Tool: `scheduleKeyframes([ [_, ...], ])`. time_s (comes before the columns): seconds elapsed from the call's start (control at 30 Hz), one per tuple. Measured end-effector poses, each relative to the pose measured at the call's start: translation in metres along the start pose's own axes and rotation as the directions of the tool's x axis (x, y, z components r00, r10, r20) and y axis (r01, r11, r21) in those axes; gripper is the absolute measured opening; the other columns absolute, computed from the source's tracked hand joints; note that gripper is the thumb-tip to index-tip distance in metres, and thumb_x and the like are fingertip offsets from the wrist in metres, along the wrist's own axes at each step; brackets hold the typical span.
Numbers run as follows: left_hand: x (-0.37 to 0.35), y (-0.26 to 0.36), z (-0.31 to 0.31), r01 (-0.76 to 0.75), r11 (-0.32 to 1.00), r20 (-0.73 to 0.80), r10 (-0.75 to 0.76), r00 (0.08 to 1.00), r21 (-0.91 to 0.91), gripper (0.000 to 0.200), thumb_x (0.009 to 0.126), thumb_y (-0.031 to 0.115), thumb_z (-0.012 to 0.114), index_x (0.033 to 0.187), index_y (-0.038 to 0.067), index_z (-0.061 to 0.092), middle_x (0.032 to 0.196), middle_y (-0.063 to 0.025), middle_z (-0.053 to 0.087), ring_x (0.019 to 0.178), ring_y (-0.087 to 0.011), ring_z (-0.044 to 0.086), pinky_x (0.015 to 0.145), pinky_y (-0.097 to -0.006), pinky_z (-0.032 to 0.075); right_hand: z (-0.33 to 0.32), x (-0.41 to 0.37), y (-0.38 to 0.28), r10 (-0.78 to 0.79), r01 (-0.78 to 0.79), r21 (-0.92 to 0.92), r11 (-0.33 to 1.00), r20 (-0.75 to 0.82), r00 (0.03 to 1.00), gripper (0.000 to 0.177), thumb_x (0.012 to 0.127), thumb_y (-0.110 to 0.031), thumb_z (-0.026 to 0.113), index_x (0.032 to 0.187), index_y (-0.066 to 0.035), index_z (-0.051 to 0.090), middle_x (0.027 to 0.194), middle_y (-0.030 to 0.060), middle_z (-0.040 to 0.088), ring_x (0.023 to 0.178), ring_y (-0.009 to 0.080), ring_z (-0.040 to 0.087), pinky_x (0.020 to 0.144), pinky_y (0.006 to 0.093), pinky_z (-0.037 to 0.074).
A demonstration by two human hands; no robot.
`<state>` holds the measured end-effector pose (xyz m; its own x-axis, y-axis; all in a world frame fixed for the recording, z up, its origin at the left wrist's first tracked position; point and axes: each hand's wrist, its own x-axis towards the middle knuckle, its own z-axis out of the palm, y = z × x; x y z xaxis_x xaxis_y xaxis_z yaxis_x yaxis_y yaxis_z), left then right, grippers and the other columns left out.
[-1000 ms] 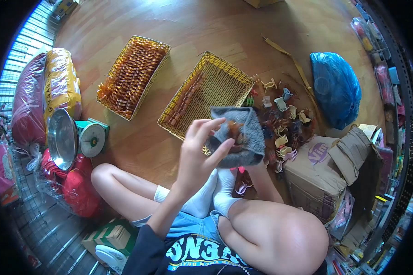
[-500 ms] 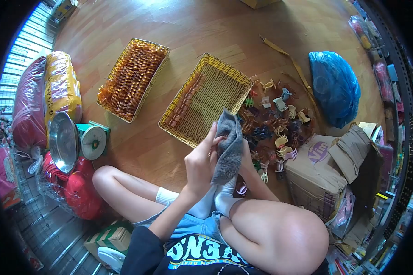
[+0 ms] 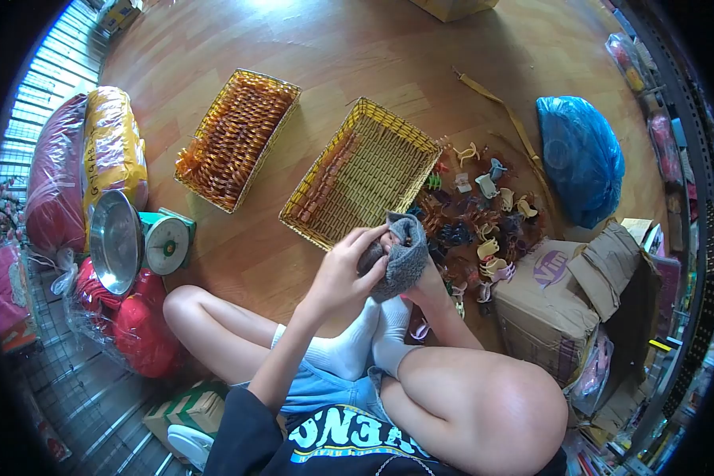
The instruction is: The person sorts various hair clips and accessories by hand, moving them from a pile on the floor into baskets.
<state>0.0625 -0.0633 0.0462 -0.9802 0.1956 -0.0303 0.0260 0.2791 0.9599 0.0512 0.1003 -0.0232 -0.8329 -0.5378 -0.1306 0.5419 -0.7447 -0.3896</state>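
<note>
A grey fluffy cloth is bunched up in front of me, above my crossed feet. My left hand is closed on its left side, thumb and fingers pressing into the folds. From the right and beneath, my right hand grips the same cloth, its fingers mostly hidden behind it. Something small and brownish shows in the fold between my fingers, too small to name. Just beyond the cloth lies a yellow woven basket with one row of brownish clips along its left side. Many-coloured hair claw clips are heaped to the right.
A second basket, left, is packed with rows of amber clips. A scale with a metal pan stands farther left, by wrapped bags. On the right are a blue plastic bag, a cardboard box and a tan strap.
The cloth, which hung long and upright, is now folded into a compact bundle. My left hand has shifted slightly left, its fingers now over the fold.
</note>
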Motion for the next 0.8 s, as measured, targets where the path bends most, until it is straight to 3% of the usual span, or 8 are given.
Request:
scheduleKeyframes([
  [0.07,-0.003,-0.004,0.007,0.027,0.999,-0.005,-0.027,1.0,-0.039,0.052,0.076,0.005,0.062,0.126,-0.003,0.052,0.11,-0.0182,0.057,0.104,-0.0312,0.058,0.091,-0.036,0.045,-0.011,0.002,0.003,-0.114,0.078,-0.524,0.848,-0.037,0.993,0.024,0.092,-0.018,0.059,0.111,-0.005,0.053,0.1,0.0023,0.054,0.09,0.0099,0.055,0.078,0.0242,0.049],
  [0.1,-0.006,-0.005,0.012,0.055,0.995,-0.01,-0.056,0.998,-0.08,0.055,0.075,0.004,0.062,0.129,-0.004,0.05,0.11,-0.0186,0.058,0.103,-0.0311,0.059,0.09,-0.0353,0.046,-0.014,0.004,0.003,-0.228,0.092,-0.894,0.439,-0.012,0.974,0.02,0.092,-0.018,0.059,0.107,-0.006,0.054,0.095,0.0013,0.053,0.087,0.01,0.055,0.077,0.0239,0.049],
  [0.17,-0.014,0.003,0.029,0.034,0.992,-0.144,-0.016,0.989,0.123,0.063,0.074,0.002,0.065,0.134,0.001,0.047,0.11,-0.018,0.057,0.097,-0.0348,0.061,0.081,-0.0385,0.05,-0.02,0.017,0.0,-0.195,-0.077,-0.888,0.454,-0.183,0.963,0.017,0.092,-0.018,0.058,0.103,-0.006,0.055,0.088,0.0025,0.054,0.082,0.0111,0.055,0.074,0.0237,0.048],
  [0.2,-0.016,0.002,0.038,0.036,0.989,-0.203,-0.006,0.979,0.143,0.064,0.073,0.002,0.066,0.134,0.002,0.047,0.108,-0.0169,0.057,0.095,-0.0344,0.062,0.08,-0.0391,0.051,-0.044,0.027,0.004,0.016,0.006,-0.46,0.888,0.044,0.999,0.02,0.092,-0.019,0.057,0.105,-0.004,0.056,0.086,0.0044,0.056,0.081,0.0123,0.055,0.073,0.024,0.048],
  [0.27,-0.018,0.001,0.049,0.038,0.986,-0.262,0.006,0.965,0.162,0.065,0.073,0.002,0.068,0.135,0.002,0.047,0.106,-0.0158,0.058,0.093,-0.034,0.062,0.079,-0.0396,0.051,-0.045,0.027,0.008,-0.01,-0.046,0.2,0.979,0.272,0.962,0.031,0.093,-0.025,0.054,0.111,0.0,0.055,0.082,0.01,0.059,0.076,0.016,0.056,0.071,0.0245,0.048],
  [0.53,-0.016,0.013,0.03,-0.067,0.968,-0.473,0.177,0.863,0.241,0.048,0.072,0.003,0.071,0.117,0.001,0.055,0.108,-0.0158,0.049,0.104,-0.0298,0.052,0.09,-0.0375,0.044,0.014,0.021,-0.016,-0.009,-0.044,-0.525,0.85,-0.099,0.995,0.044,0.095,-0.024,0.051,0.13,0.001,0.046,0.126,0.0184,0.056,0.108,0.0235,0.06,0.096,0.0333,0.049],
  [0.67,-0.009,0.016,0.015,0.044,0.985,-0.256,0.001,0.967,0.169,0.043,0.072,0.003,0.073,0.112,0.0,0.057,0.099,-0.0116,0.056,0.091,-0.0254,0.059,0.084,-0.0342,0.048,0.018,0.011,-0.013,0.104,-0.093,-0.519,0.85,-0.008,0.995,0.069,0.09,-0.021,0.06,0.145,0.0,0.023,0.149,0.0152,0.032,0.137,0.0226,0.032,0.113,0.0354,0.029],
  [0.8,-0.008,0.014,0.011,0.074,0.996,-0.246,-0.062,0.967,0.04,0.041,0.073,0.004,0.074,0.111,0.001,0.058,0.102,-0.0104,0.061,0.09,-0.02,0.061,0.083,-0.0328,0.049,0.013,0.002,-0.012,0.049,-0.006,-0.7,0.714,0.042,0.998,0.061,0.087,-0.016,0.065,0.14,0.0,0.037,0.143,0.0109,0.042,0.13,0.0195,0.042,0.109,0.0354,0.033],
])
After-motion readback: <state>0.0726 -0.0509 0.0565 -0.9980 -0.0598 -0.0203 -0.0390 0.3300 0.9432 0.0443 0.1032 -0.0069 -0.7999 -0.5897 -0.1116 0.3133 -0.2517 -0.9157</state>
